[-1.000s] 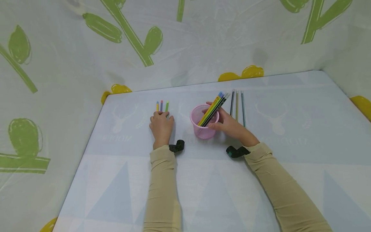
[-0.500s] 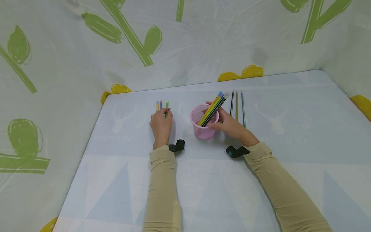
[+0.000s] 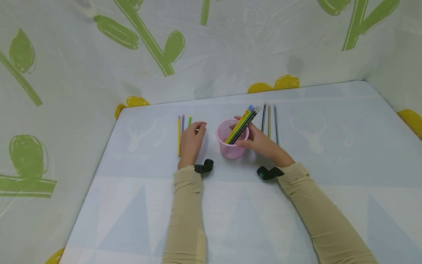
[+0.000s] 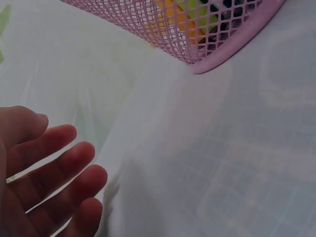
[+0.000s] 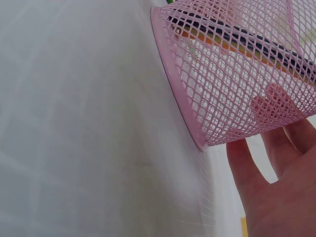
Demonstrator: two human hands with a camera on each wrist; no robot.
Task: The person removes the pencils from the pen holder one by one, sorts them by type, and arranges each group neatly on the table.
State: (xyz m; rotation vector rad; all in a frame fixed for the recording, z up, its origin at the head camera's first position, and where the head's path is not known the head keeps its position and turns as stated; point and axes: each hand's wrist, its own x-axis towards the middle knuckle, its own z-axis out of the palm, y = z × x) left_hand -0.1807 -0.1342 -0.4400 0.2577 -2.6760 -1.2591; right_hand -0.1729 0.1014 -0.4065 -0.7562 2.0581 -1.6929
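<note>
My right hand holds a pink mesh pencil cup by its right side, thumb in front and fingers round the back. Several pencils lean to the right inside it. Between the cup and the left-hand pencils hovers my left hand; its fingers are loosely bent with nothing between them in the left wrist view. Just left of that hand a yellow pencil and a blue-purple pencil lie side by side. A green pencil is mostly covered by the hand.
On the cup's right lie a dark pencil, a gold one and a teal one. A pale patterned cloth covers the table. Behind rises a white curtain with green leaf prints.
My left hand has lifted off the left-hand pencils and shifted right toward the cup, uncovering the yellow one. The right hand and the cup have stayed in place.
</note>
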